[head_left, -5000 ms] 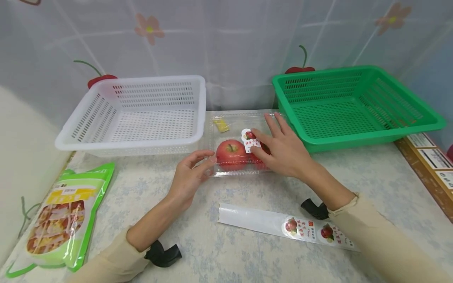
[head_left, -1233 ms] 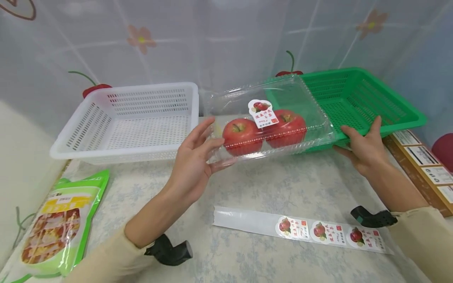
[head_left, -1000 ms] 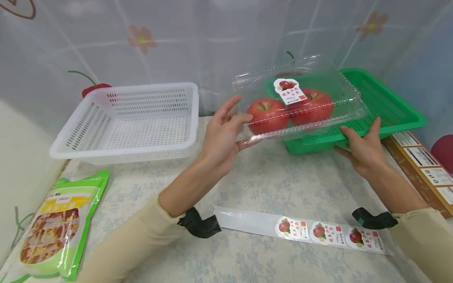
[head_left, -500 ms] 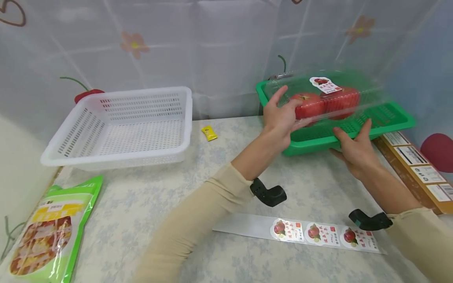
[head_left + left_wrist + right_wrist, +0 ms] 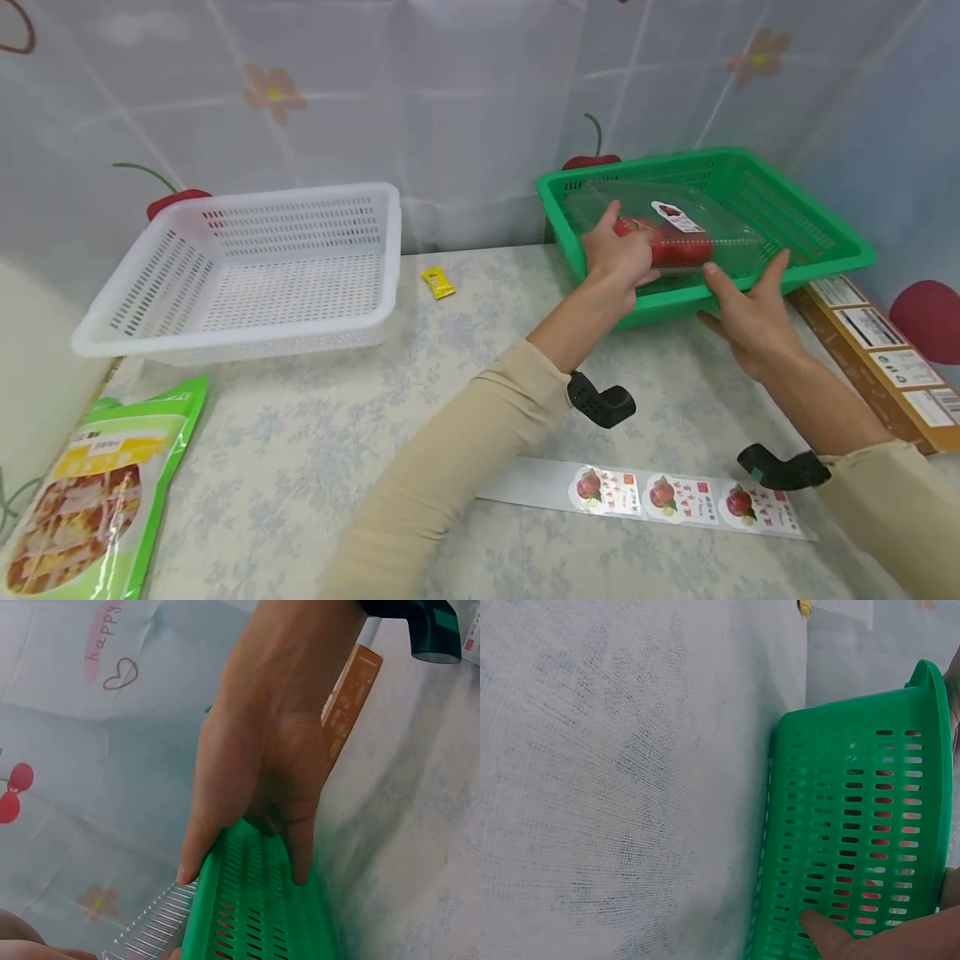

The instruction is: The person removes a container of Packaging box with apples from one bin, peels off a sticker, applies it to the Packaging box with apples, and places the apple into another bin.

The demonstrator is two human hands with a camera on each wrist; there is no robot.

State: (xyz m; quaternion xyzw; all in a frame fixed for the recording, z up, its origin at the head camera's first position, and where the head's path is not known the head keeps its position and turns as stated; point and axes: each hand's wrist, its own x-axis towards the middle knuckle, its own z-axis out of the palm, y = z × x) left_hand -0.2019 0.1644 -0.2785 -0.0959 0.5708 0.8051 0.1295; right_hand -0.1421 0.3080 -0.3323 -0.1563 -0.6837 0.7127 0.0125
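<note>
A clear plastic box (image 5: 697, 229) holding two red apples (image 5: 678, 248), with a label sticker (image 5: 677, 215) on its lid, lies inside the green basket (image 5: 821, 218). My left hand (image 5: 618, 250) holds the box's left end, fingers over the lid and thumb at the basket's front rim. In the left wrist view that hand (image 5: 262, 765) straddles the green rim (image 5: 255, 915) beside the box's ridged edge (image 5: 154, 930). My right hand (image 5: 746, 312) stays outside the basket, its straight fingers against the front wall; a fingertip (image 5: 832, 937) presses the green mesh (image 5: 855, 825).
A white basket (image 5: 247, 275) stands at the back left, with a small yellow packet (image 5: 437, 282) beside it. A strip of apple stickers (image 5: 652, 493) lies near the front edge. A green snack bag (image 5: 82, 492) lies front left, a brown carton (image 5: 877, 350) at the right edge.
Both hands lifted the apple box from mid-table, carried it right and lowered it into the green basket. The right hand slid from under the box to the basket's front wall.
</note>
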